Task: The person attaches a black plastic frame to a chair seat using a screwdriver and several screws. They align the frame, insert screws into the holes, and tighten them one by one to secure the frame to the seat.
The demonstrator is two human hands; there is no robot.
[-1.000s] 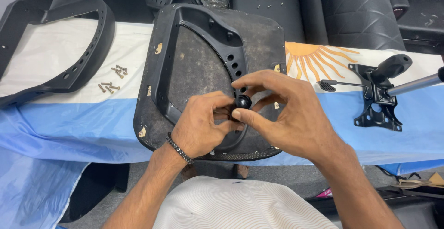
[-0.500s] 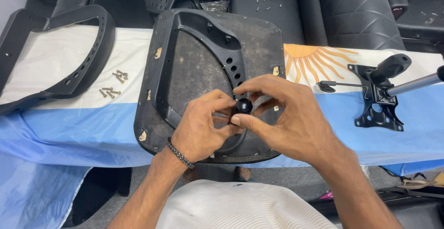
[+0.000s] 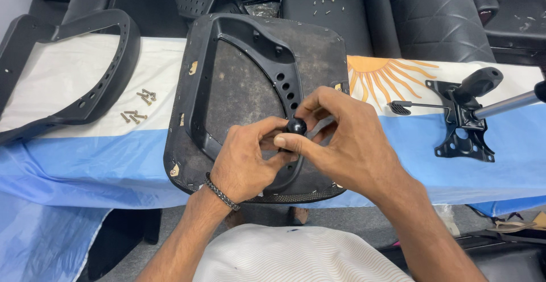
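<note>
1. Round black knob [image 3: 296, 126] sits over the upturned chair seat base [image 3: 239, 94], beside its row of holes, pinched between both hands.
2. Right hand [image 3: 347, 142] has thumb and fingers closed on the knob.
3. Left hand [image 3: 247, 159] curls its fingers against the knob from the other side.
4. Loose screws [image 3: 136, 106] lie on the flag-patterned cloth [image 3: 85, 157]; the chair tilt mechanism [image 3: 463, 125] rests well apart at right.

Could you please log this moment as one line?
left hand + right hand: pinching small black round knob | over upturned black seat pan
</note>
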